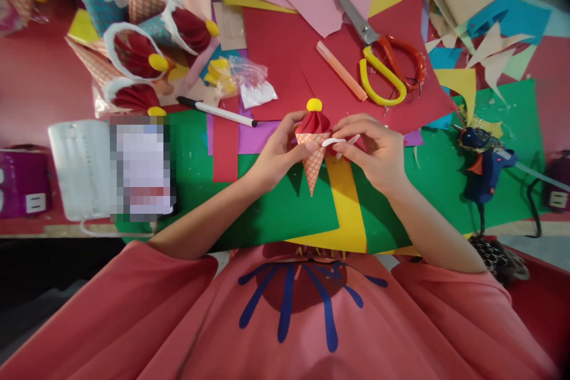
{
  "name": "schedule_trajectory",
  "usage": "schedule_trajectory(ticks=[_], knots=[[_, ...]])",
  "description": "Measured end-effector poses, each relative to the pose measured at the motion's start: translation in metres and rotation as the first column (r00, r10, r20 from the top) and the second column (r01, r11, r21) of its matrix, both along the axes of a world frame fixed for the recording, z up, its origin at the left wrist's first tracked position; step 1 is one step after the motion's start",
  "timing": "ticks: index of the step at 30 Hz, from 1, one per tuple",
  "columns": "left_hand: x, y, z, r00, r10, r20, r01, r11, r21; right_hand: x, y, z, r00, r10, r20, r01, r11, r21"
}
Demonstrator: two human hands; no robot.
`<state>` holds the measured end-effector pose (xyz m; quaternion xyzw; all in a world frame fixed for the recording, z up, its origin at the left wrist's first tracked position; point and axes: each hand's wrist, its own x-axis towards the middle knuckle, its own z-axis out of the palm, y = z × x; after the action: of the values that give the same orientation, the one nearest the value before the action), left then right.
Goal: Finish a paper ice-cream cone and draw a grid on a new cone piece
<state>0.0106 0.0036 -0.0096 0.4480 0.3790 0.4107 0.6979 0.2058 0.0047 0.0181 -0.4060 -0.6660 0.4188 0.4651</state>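
A paper ice cream cone (311, 169) with an orange checked cone, a pleated red top and a yellow ball hangs point down in front of me. My left hand (285, 151) grips it from the left, thumb across the front near the rim. From the right, my right hand (374, 148) pinches a thin white strip (333, 141) between thumb and fingers. One end of that strip meets the cone's upper edge by my left thumb; whether it is stuck there I cannot tell.
Several finished paper cones (133, 50) lie at upper left. Scissors (369, 35), an orange marker (342, 71) and a black-and-white pen (218, 111) rest on coloured sheets. A blue glue gun (485, 169) stands at right, a blurred-out phone (145, 169) at left.
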Motion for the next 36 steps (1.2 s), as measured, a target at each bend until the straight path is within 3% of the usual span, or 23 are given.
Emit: schedule_trajectory(ticks=[4,19,26,36], knots=[[0.0016,-0.0009,-0.0032,1.0,-0.026,-0.002,0.026,0.999,0.044,-0.0027,-0.0016,0.0017,0.997,-0.032,0.07,0.027,0.997,0.069],[0.0015,-0.0028,-0.003,0.997,-0.047,-0.057,0.052,0.994,0.096,-0.0088,-0.0064,0.0032,0.981,-0.014,0.191,-0.011,0.992,0.128],[0.0025,-0.0041,-0.0012,0.998,-0.015,-0.058,0.02,0.997,0.071,-0.008,-0.0069,0.002,0.991,-0.009,0.131,0.0,0.997,0.071],[0.0032,-0.0037,-0.002,0.999,-0.005,-0.052,0.01,0.996,0.088,-0.0089,-0.0074,0.0068,0.991,-0.025,0.133,0.001,0.984,0.18]])
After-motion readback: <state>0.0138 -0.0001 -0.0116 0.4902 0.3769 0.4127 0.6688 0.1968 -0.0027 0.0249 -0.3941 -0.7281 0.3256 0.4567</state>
